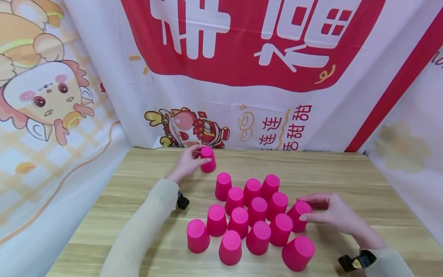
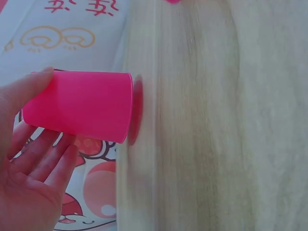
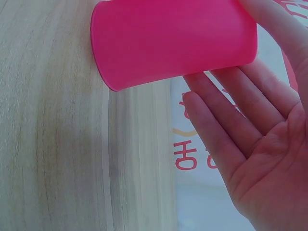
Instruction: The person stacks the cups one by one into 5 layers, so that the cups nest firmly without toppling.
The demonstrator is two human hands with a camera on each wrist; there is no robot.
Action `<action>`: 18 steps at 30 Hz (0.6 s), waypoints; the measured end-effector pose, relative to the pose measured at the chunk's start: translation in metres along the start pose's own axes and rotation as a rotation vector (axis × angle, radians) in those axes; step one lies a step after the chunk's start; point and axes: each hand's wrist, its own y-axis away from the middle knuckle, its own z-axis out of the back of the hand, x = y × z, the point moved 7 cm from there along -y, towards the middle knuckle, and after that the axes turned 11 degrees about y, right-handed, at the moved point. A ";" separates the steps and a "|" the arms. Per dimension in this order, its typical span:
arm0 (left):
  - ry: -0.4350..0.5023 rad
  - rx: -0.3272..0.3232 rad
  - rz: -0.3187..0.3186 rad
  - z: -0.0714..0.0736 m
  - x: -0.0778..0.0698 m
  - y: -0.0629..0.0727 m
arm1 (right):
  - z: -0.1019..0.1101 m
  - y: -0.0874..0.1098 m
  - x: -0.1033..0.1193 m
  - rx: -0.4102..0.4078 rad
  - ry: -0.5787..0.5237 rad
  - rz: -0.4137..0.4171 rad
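Near the back edge of the table, my left hand (image 1: 186, 163) pinches an upside-down pink cup (image 1: 208, 161) between thumb and fingers. In the left wrist view the rim of this pink cup (image 2: 84, 105) is close over the wood, with a pink reflection beside it. On the right, my right hand (image 1: 335, 213) grips another upturned pink cup (image 1: 297, 217) near its base, thumb on the near side. The right wrist view shows that pink cup (image 3: 173, 41) between thumb and fingers. Several more upside-down pink cups (image 1: 258, 237) stand grouped between the hands.
The wooden table (image 1: 145, 215) ends at a printed cloth backdrop (image 1: 332, 127), and another patterned cloth (image 1: 52, 173) hangs along the left. One pink cup (image 1: 298, 254) stands at the group's front right. Each wrist wears a black device (image 1: 182, 201).
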 end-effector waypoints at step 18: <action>0.083 -0.034 -0.041 0.003 -0.004 0.000 | 0.000 0.000 0.000 0.006 -0.014 -0.023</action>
